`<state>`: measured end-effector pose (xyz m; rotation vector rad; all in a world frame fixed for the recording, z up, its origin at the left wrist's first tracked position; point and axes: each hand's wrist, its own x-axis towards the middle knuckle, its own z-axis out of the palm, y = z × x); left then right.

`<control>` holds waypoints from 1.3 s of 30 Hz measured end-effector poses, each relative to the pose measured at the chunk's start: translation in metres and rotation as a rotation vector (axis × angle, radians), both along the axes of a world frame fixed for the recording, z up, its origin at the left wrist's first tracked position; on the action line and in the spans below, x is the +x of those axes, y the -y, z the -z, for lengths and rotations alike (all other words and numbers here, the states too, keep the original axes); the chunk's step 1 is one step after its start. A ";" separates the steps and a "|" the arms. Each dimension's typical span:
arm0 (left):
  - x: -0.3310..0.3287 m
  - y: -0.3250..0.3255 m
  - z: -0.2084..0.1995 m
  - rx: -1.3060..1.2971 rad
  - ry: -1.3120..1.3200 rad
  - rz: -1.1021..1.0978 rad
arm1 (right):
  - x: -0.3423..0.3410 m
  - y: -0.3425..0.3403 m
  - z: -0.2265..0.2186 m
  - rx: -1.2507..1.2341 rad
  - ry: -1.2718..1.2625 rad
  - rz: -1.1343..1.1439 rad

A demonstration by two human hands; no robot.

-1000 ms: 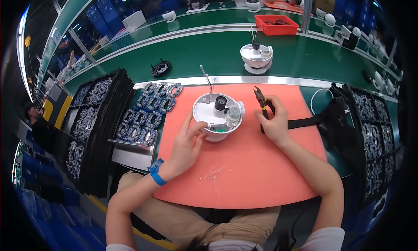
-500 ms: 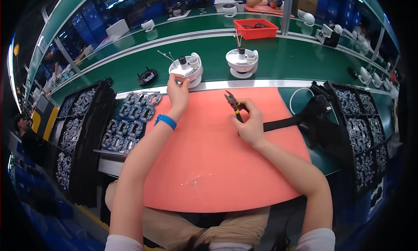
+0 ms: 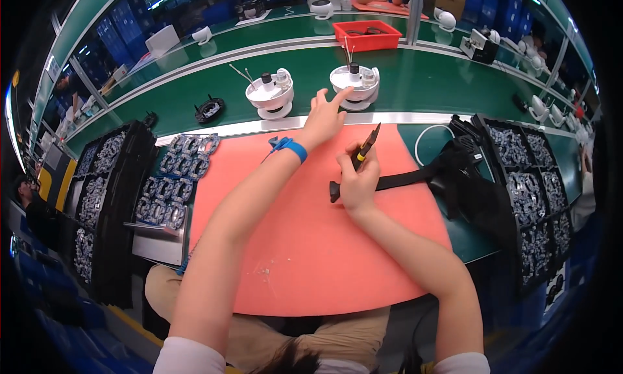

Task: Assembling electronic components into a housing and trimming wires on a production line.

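My left hand (image 3: 323,122) stretches toward the right-hand white round device (image 3: 367,96), fingers apart. Its index fingertip overlaps the rim of that device; I cannot tell whether it touches. Thin wires stick up from the open top, beside a black cylinder. A second similar white device (image 3: 269,103) stands to its left, also with wires rising. In my right hand (image 3: 359,186) is a pair of cutting pliers (image 3: 368,144) with black and yellow handles, jaws pointing up and away. A blue wrist strap (image 3: 295,148) circles my left wrist.
An orange-pink mat (image 3: 311,244) carries small clippings (image 3: 266,271). Circuit boards (image 3: 163,199) lie at the left, near black trays (image 3: 107,192); more trays (image 3: 529,199) stand right. A black strap (image 3: 405,178) lies beside my right hand. A red bin (image 3: 367,42) sits behind.
My left hand has left the left white device and moved right to the other one. The pliers have turned to point up and right. The view has shifted slightly.
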<state>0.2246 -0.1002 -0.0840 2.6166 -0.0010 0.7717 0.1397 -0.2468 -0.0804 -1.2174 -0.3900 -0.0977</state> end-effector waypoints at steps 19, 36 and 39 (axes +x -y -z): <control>-0.175 -0.032 -0.084 -0.577 0.171 0.089 | -0.010 0.026 -0.029 -0.341 0.439 -0.127; -0.346 -0.034 -0.055 -0.322 -0.130 -0.041 | -0.040 0.067 -0.062 -1.612 0.894 -0.436; -0.349 -0.031 -0.072 -0.327 -0.188 -0.140 | -0.043 0.064 -0.051 -1.595 1.141 -0.254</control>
